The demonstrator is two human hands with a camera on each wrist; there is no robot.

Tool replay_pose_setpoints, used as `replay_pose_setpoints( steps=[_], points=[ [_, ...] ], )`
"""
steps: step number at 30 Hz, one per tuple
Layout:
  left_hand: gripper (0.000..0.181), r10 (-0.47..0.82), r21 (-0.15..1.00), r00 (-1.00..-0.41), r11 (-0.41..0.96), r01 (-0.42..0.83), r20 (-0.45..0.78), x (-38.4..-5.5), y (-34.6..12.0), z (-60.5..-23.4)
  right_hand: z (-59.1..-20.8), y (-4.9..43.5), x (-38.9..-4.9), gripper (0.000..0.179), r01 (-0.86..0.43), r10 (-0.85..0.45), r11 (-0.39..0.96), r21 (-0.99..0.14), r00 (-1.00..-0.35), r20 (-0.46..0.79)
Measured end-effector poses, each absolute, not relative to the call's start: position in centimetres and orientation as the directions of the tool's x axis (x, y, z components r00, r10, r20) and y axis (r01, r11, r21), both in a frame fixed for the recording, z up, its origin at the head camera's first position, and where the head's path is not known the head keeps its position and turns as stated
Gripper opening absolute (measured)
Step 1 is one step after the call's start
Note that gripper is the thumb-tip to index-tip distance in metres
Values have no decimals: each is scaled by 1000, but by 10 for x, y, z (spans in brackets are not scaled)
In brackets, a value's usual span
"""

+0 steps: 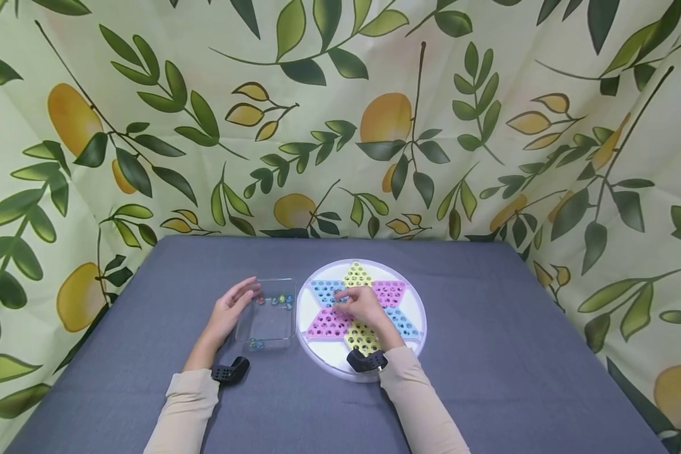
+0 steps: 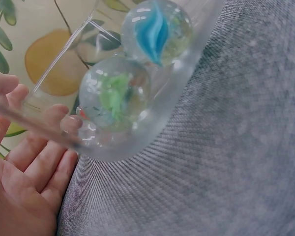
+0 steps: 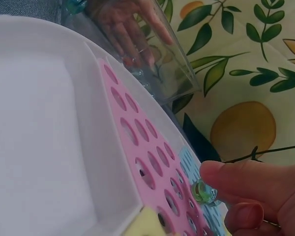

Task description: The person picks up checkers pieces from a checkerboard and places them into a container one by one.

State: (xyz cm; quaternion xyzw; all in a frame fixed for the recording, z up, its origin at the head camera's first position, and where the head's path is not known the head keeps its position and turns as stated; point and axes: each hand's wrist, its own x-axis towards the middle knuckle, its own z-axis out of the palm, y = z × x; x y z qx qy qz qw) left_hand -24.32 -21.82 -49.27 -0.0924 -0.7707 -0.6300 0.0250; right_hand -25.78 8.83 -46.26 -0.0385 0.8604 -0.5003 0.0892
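A round white Chinese checkers board (image 1: 332, 363) with a pink, yellow and blue star of holes lies on the table. Over its left part is my right hand (image 1: 364, 307), thumb and fingers pinching a clear glass marble (image 3: 204, 192) with green swirls just above the holes. My left hand (image 1: 227, 313) touches the left side of a clear plastic box (image 1: 268, 323), its fingers loosely bent along the wall. Several glass marbles (image 1: 282, 299) lie along the box's far side. Near its front left corner, a green-swirled marble (image 2: 115, 93) sits beside a blue-swirled marble (image 2: 157, 33).
A grey cloth (image 1: 488, 353) covers the table. Behind it hangs a leaf-and-fruit patterned curtain (image 1: 340, 157), which also runs down both sides. The box stands close against the board's left rim. Each wrist wears a black strap camera (image 1: 231, 371).
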Motion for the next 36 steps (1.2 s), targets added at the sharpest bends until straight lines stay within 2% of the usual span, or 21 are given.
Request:
replay_pose_setpoints(
  steps=[18, 36],
  points=[
    [47, 103, 967, -986, 205, 152, 133, -241, -219, -490, -461, 88, -260, 29, 79, -132, 501, -862, -977, -166],
    [47, 101, 968, -982, 178, 177, 161, -243, -218, -495, -464, 89, -260, 21, 71, -95, 506, -859, -986, -137]
  ],
)
